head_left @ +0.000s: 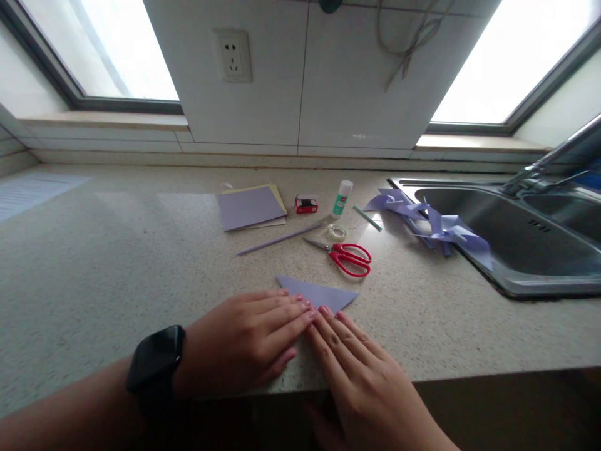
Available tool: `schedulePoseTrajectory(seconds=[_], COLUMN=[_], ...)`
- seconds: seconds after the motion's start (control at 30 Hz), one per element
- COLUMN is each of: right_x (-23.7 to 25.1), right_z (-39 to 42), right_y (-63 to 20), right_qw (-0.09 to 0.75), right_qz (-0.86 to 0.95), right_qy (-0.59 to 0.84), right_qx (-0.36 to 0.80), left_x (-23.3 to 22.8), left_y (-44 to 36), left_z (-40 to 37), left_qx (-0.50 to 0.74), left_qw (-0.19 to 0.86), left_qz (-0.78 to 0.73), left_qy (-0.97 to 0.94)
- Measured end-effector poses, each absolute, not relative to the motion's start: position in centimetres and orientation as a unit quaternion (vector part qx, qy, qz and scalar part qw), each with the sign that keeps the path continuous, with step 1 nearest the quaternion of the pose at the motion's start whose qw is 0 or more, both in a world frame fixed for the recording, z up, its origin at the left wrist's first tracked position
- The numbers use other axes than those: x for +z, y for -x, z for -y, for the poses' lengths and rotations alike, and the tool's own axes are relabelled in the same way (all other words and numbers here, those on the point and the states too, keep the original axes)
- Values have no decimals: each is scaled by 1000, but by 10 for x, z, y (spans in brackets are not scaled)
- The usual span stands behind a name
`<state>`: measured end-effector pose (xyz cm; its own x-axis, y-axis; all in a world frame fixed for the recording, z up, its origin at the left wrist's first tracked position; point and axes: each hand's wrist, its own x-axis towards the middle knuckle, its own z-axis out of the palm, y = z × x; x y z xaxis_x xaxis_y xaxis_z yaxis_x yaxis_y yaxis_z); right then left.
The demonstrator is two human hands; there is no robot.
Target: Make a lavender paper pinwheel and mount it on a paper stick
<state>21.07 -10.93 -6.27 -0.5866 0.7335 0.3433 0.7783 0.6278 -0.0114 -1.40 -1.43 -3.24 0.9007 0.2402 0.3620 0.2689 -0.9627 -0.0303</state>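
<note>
Here, the left hand [244, 341] and right hand [364, 369] lie flat, fingers together, pinning a folded lilac paper triangle [319, 293] near the counter [117, 263] edge, seemingly to press a crease. Red scissors [350, 257] lie just beyond. The hands cover the paper's near half.

A speckled stone countertop [107, 263] runs beneath a white tiled wall [338, 88] fitted with a socket [232, 55] near its left side. Two windows, one at the upper left [103, 44] and one at the upper right [507, 56], pour pale daylight over a tiled ledge [103, 120]. A stainless-steel sink [511, 238] is set into the countertop's right end, its faucet [554, 156] angled over the basin. A cord [413, 37] hangs on the wall.
</note>
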Motion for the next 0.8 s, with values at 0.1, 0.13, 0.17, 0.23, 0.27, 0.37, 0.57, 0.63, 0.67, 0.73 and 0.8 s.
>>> schedulePoseTrajectory(seconds=[0.1, 0.13, 0.17, 0.23, 0.27, 0.37, 0.57, 0.63, 0.67, 0.73, 0.8], right_x=[-59, -56, -54, -48, -46, -44, -48, -47, -46, -42, -36], right_z=[110, 110, 110, 109, 109, 107, 105, 103, 101, 95, 86], right_y=[-215, -218, -222, -230, -235, -247, -257, -256, -255, -256, -258], right_qw=[159, 159, 160, 156, 150, 137, 130, 139, 147, 162, 165], right_qz=[888, 888, 887, 884, 882, 869, 839, 830, 826, 820, 816], right_qy=[426, 428, 431, 438, 444, 472, 520, 531, 535, 540, 547], right_qx=[-64, -59, -53, -42, -41, -58, -94, -97, -98, -95, -89], left_x=[-34, -35, -36, -36, -36, -35, -34, -34, -35, -36, -36], left_y=[12, 12, 11, 11, 11, 12, 13, 13, 13, 14, 15], left_z=[14, 14, 13, 12, 12, 12, 13, 13, 13, 12, 12], left_qx=[-172, -172, -172, -172, -172, -165, -143, -144, -144, -147, -154], left_qw=[11, 9, 8, 6, 6, -1, -9, -5, -3, 1, 8], left_qz=[142, 148, 147, 143, 140, 135, 142, 142, 142, 143, 147], left_qy=[975, 974, 974, 975, 975, 977, 979, 979, 979, 979, 977])
